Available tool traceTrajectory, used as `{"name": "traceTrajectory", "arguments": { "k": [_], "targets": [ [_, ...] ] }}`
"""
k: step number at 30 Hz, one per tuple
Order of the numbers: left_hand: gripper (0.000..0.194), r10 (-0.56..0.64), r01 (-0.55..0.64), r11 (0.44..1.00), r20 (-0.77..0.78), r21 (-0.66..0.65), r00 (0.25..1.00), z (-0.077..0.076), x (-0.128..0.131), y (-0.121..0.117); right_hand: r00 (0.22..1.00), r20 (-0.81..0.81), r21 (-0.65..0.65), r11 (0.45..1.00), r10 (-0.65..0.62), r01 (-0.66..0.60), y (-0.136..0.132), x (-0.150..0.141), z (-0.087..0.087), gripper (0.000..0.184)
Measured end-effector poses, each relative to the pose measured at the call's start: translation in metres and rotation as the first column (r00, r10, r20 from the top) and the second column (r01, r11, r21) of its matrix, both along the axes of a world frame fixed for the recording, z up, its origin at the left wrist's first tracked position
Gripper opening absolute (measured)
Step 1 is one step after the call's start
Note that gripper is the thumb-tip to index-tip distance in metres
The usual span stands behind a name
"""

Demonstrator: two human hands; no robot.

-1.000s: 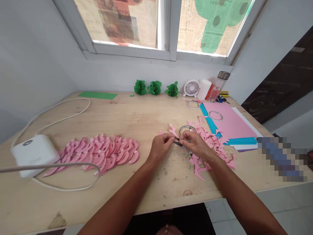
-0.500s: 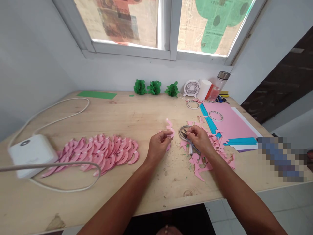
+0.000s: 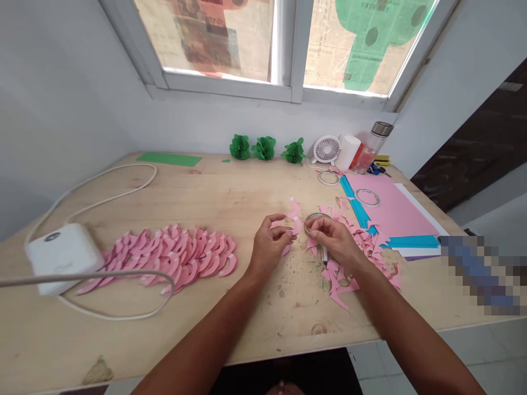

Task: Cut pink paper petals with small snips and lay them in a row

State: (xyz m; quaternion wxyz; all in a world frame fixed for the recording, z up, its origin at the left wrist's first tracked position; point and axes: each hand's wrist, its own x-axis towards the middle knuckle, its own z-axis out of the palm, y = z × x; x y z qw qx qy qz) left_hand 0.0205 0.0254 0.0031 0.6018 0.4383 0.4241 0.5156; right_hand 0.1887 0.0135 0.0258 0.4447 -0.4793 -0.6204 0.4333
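Observation:
Curved pink paper pieces with pale patches (image 3: 295, 208) lie between my hands. My left hand (image 3: 268, 244) is curled at their left edge, thumb and fingertips closed on a pink paper piece. To the right, my right hand (image 3: 336, 240) is pinched together over a tape roll (image 3: 308, 225), covering much of it. Whatever is between its fingertips is too small to make out. A slim pale stick-like object (image 3: 324, 255) pokes out beneath this hand. Pink paper scraps (image 3: 366, 241) are strewn around and beyond my right wrist.
An overlapping heap of pink curved paper pieces (image 3: 185, 255) lies at left beside a white box with a cable (image 3: 61, 255). Coloured sheets (image 3: 399, 208) are stacked at right. Green paper ornaments (image 3: 263, 148), a small fan (image 3: 327, 149) and a glass bottle (image 3: 373, 148) stand along the wall.
My right hand has turned and lowered over the tape roll; the scissor blades seen at its fingertips are now out of sight. My left hand stays by the pink pieces. The view has shifted slightly.

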Motion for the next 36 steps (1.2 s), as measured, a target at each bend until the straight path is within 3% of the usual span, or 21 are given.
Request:
{"name": "traceTrajectory", "arguments": {
  "k": [6,12,17,23,36],
  "targets": [
    [0.045,-0.026,0.026,0.999,0.014,-0.030,1.000,0.008,0.002,-0.004,0.995,-0.044,-0.021,0.996,0.090,-0.091,-0.004,-0.010,0.002,0.022],
    [0.045,-0.092,0.092,0.995,0.002,-0.027,0.996,0.007,0.004,-0.007,1.000,0.015,-0.075,0.997,0.012,-0.011,-0.004,-0.012,-0.001,0.026],
    [0.040,-0.111,0.111,0.993,-0.006,-0.032,0.994,0.007,0.006,-0.007,0.999,-0.042,-0.088,0.996,-0.027,0.023,-0.003,-0.013,-0.002,0.027],
    [0.016,-0.109,0.106,0.993,-0.072,-0.053,0.991,0.010,0.006,-0.007,0.990,-0.136,-0.115,0.993,-0.023,0.007,-0.002,-0.011,-0.003,0.022],
    [0.015,-0.080,0.080,0.995,0.013,-0.055,0.997,0.009,0.005,-0.007,0.984,-0.177,-0.083,0.996,0.015,-0.030,-0.002,-0.010,-0.002,0.021]
  ]
}}
